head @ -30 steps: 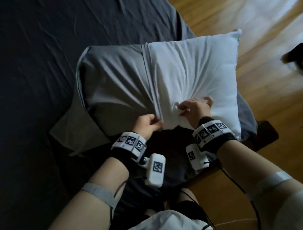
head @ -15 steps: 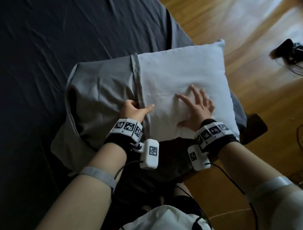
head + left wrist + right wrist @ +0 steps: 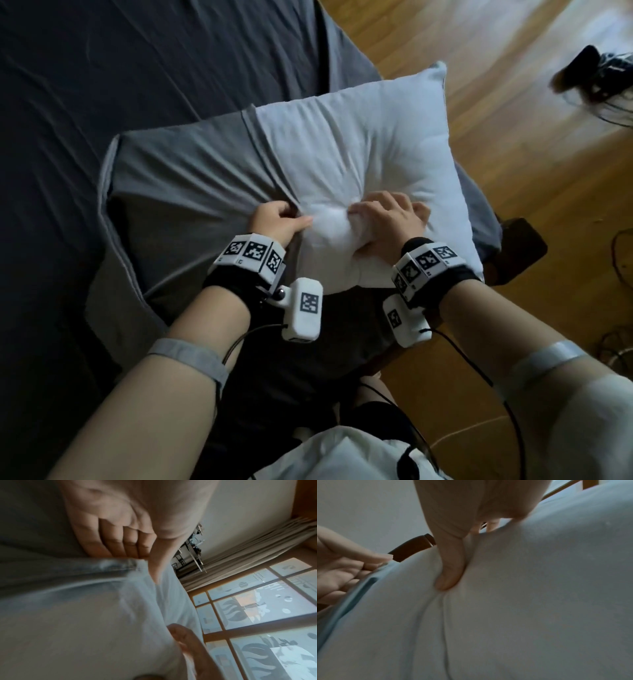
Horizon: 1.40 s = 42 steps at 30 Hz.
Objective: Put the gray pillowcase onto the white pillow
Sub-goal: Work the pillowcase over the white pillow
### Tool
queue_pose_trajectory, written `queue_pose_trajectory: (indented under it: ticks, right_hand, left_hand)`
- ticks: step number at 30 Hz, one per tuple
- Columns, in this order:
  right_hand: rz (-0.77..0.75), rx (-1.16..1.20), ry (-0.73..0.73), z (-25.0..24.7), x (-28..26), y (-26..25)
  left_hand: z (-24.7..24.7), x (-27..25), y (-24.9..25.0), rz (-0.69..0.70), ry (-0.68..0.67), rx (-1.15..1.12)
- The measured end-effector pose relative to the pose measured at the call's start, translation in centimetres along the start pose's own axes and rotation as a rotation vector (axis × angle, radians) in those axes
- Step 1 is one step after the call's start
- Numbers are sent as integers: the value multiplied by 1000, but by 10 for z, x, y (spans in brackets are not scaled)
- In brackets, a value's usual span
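I am looking down at the pillow point(image 3: 370, 144), which is lying on the bed point(image 3: 137, 68) at its corner, its right end reaching out over the wood floor point(image 3: 513, 137). The pillowcase point(image 3: 178, 178) is covering the pillow's left part, and its hem is running across the middle, leaving the right part bare and white.

My left hand point(image 3: 277, 222) is sitting at the hem, its grip closed on the pillowcase edge: in the left wrist view the fingers point(image 3: 118, 540) are curling over the gray cloth with the thumb lying along the fold. My right hand point(image 3: 387, 222) is just beside it on the bare pillow, its grip bunching the white fabric (creases are radiating from the spot), and in the right wrist view the thumb point(image 3: 450, 566) is digging into the cloth. The two hands are near each other without touching.

A dark object point(image 3: 582, 68) with cables is lying on the floor at the upper right, too blurred to identify.
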State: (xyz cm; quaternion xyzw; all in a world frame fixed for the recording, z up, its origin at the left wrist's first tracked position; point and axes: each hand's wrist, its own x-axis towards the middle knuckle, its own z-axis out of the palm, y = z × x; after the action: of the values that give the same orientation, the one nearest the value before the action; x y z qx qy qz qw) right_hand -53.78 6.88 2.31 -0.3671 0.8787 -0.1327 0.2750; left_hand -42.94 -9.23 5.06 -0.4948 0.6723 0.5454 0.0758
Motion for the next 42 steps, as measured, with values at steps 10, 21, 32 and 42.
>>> queue_pose_trajectory:
  ticks: [10,21,32,42]
  right_hand:
    - [98,89,61,8,-7,-18]
    - [80,369,-43,6,-48,-66]
    - [44,273,3,6,-49,-35]
    - [121,262,-201,10,-5,-24]
  left_hand:
    - [-9,-55,-84,-211,83,187]
    - [-11,-92,-71,-48,-196,-247]
    - [-33,-27,-24,58,134,-30]
    - [9,-13,20,-13,-163,-159]
